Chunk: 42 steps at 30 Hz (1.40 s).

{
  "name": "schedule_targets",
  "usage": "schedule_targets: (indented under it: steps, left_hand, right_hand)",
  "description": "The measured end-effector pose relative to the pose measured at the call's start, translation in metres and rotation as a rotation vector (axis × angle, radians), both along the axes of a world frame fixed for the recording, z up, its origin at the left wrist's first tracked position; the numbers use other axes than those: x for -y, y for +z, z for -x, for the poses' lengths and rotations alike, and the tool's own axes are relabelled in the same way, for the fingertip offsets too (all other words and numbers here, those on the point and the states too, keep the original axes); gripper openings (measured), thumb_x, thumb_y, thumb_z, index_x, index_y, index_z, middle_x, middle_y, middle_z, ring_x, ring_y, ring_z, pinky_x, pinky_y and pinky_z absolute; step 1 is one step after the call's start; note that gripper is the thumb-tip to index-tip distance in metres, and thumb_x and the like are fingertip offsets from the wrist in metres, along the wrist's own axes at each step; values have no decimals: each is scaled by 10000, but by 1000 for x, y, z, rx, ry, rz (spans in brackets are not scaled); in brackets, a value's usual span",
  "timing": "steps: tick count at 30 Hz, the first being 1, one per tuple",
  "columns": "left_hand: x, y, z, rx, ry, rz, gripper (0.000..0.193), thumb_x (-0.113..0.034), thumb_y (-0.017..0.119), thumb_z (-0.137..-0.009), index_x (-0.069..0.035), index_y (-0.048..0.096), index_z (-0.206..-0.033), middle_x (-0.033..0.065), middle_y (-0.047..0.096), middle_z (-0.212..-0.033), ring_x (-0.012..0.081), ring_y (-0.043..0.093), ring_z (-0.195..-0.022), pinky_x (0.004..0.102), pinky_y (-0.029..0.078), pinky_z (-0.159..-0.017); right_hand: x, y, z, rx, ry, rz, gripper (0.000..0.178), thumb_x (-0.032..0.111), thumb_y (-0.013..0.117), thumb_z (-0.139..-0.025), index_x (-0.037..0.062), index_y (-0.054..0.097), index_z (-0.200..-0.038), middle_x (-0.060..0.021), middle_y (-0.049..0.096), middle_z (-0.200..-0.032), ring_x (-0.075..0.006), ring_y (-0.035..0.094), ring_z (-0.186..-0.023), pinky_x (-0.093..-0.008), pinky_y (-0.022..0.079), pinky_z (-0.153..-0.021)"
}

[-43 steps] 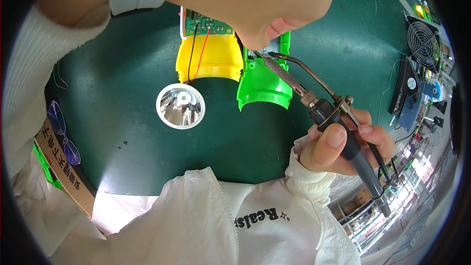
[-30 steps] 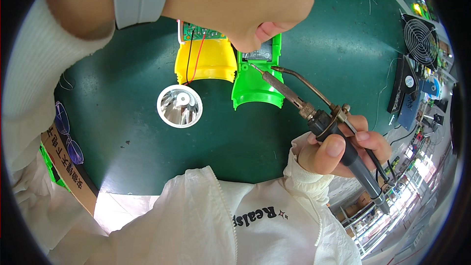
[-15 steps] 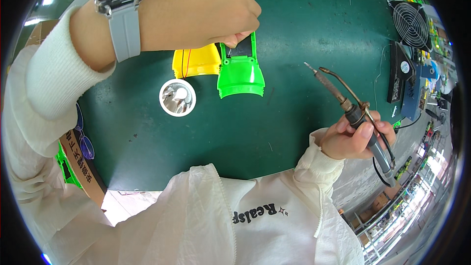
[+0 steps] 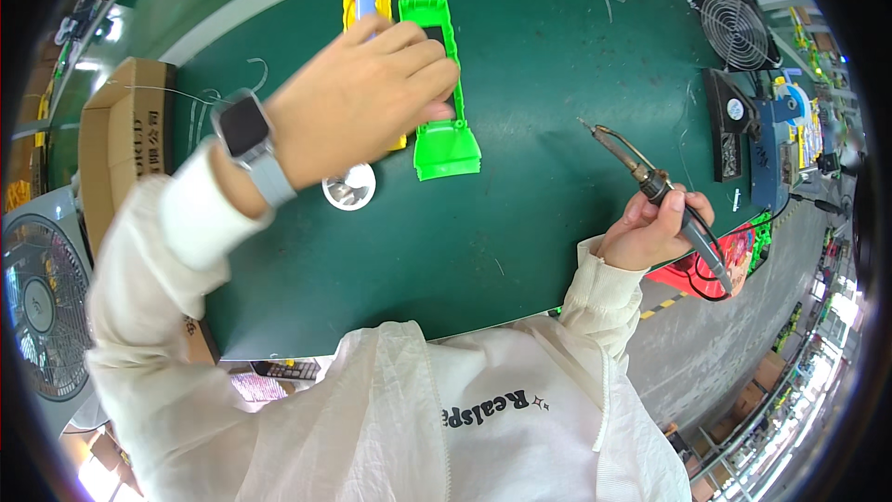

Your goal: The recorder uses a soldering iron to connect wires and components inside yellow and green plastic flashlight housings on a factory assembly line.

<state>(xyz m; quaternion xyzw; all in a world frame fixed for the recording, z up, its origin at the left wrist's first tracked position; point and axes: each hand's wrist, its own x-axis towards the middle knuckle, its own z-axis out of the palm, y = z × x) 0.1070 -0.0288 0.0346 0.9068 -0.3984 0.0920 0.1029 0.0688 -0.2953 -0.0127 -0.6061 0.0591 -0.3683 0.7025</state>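
Green plastic sits under the left hand (image 4: 372,98), whose fingers are curled over the green shell (image 4: 439,84) beside the yellow shell (image 4: 370,2); whether they pinch it cannot be told. A second ago this hand worked close under the camera with the iron's tip at the shells; now the soldering iron (image 4: 655,191), gripped firmly in the right hand (image 4: 650,228), has drawn well away (the joint looks finished). The green shell lies lengthwise away from the person, flared end nearest. A silver reflector (image 4: 350,188) rests by the wrist on the green mat (image 4: 557,65).
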Motion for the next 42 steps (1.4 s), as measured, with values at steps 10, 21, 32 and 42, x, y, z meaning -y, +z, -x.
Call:
schedule_targets:
  steps: [10,21,32,42]
  left_hand:
    - [70,-11,25,-217,840,151,258,-92,637,-724,-75,455,-905,122,593,-687,314,591,-632,391,464,-540]
    - [-7,-12,47,-761,683,1682,339,-102,573,-845,-5,438,-1141,110,602,-915,145,582,-798,261,484,-724]
    - [-11,-36,42,-438,903,1088,276,-132,488,-874,-71,493,-1143,120,598,-800,179,575,-732,293,466,-674]
    - [57,-22,41,-108,1207,15,527,-327,644,-719,39,440,-1040,158,574,-859,329,601,-746,393,512,-606]
  right_hand:
    - [3,-8,4,-89,91,-119,281,82,598,-778,75,366,-935,-54,455,-710,-84,415,-418,-196,332,-346]
    - [5,-7,-2,-81,131,-91,252,82,587,-803,72,367,-925,-56,479,-651,-75,414,-429,-188,311,-356]
    - [5,-18,-2,-74,132,-113,291,56,627,-778,90,382,-931,-29,467,-652,-74,425,-431,-197,334,-366]
    - [9,-37,-16,22,62,-37,289,40,628,-771,83,392,-932,-35,476,-685,-73,432,-449,-195,342,-390]
